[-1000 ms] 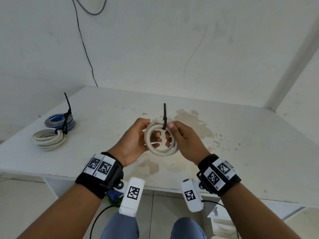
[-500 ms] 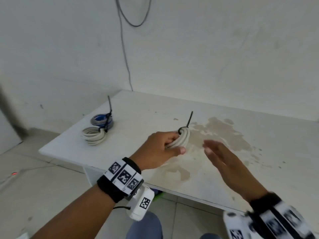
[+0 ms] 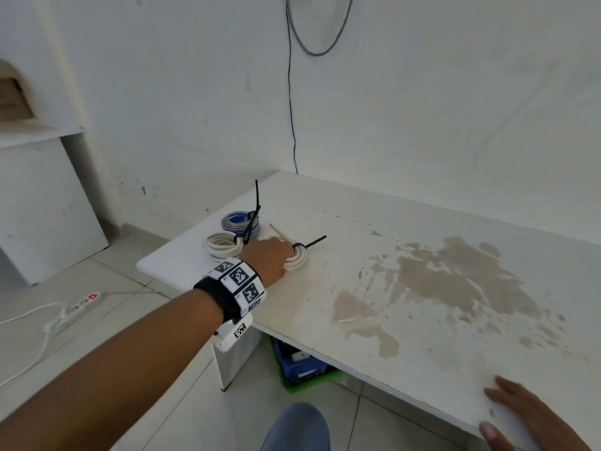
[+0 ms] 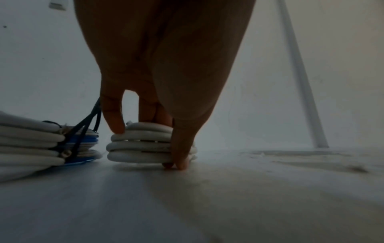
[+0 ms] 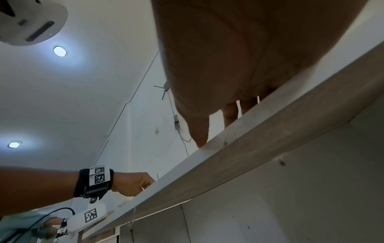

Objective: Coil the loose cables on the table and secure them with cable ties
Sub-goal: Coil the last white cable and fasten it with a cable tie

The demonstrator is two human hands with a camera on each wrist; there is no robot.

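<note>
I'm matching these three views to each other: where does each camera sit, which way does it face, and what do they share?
Head: worn on the head, looking down and left at the table; shows the left hand on the white coil and the right hand at the near edge.
Left wrist: low over the tabletop, looking along the fingers at the coil.
Right wrist: below the table edge, looking up; shows the right palm.
Shared: right wrist and head views both show the left hand.
</note>
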